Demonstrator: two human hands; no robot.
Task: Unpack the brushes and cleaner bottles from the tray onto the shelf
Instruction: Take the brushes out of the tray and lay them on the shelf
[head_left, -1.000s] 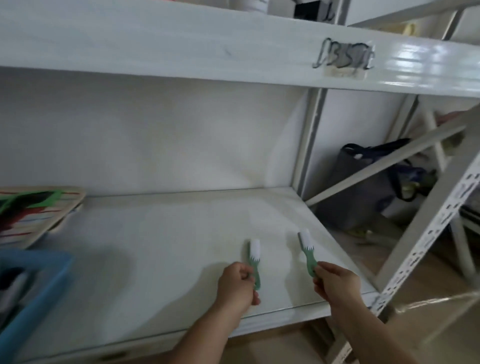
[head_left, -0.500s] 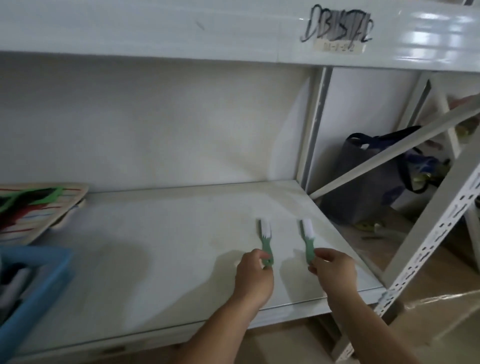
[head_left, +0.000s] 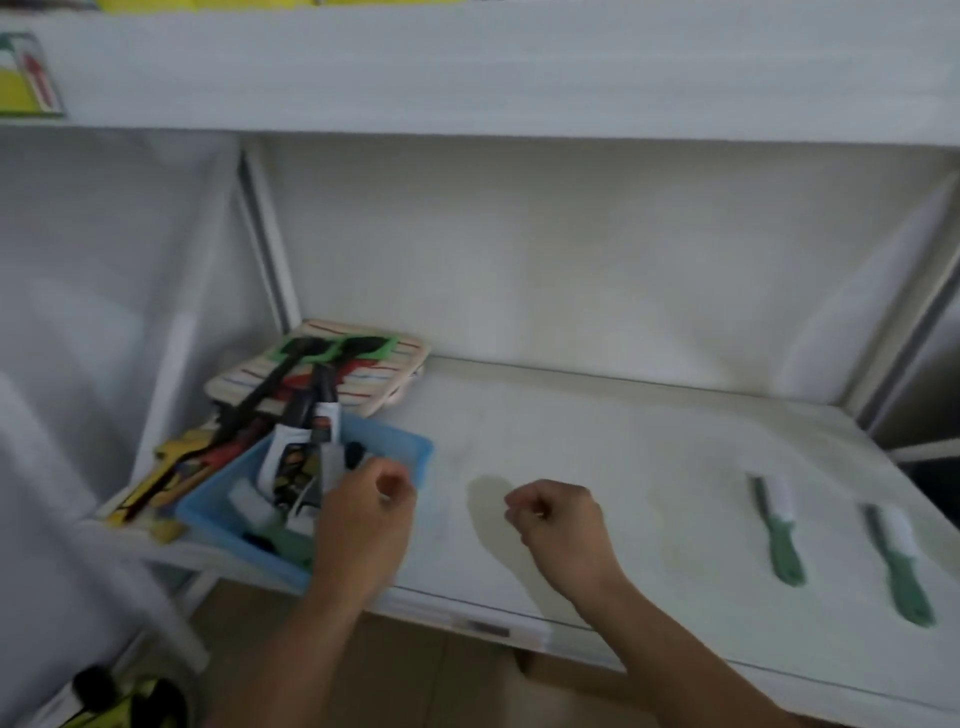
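Note:
Two green-handled brushes with white bristles lie side by side on the right of the white shelf (head_left: 597, 467), the left brush (head_left: 779, 530) and the right brush (head_left: 896, 561). A blue tray (head_left: 410, 452) stands at the shelf's left front with bottles (head_left: 293, 457) and other small items in it. My left hand (head_left: 363, 519) hovers over the tray's near right corner, fingers curled, holding nothing I can see. My right hand (head_left: 558, 519) is loosely closed over the shelf's middle, empty.
Behind the tray lies a striped board (head_left: 384, 374) with green-backed black utensils on it. Yellow and red packaged items (head_left: 176, 467) lean at the shelf's left end. An upright post (head_left: 270, 244) stands at the back left. The upper shelf (head_left: 467, 67) overhangs.
Both hands let go of the two brushes, which now lie on the shelf's right. The hands moved left toward the blue tray, and the view swung left.

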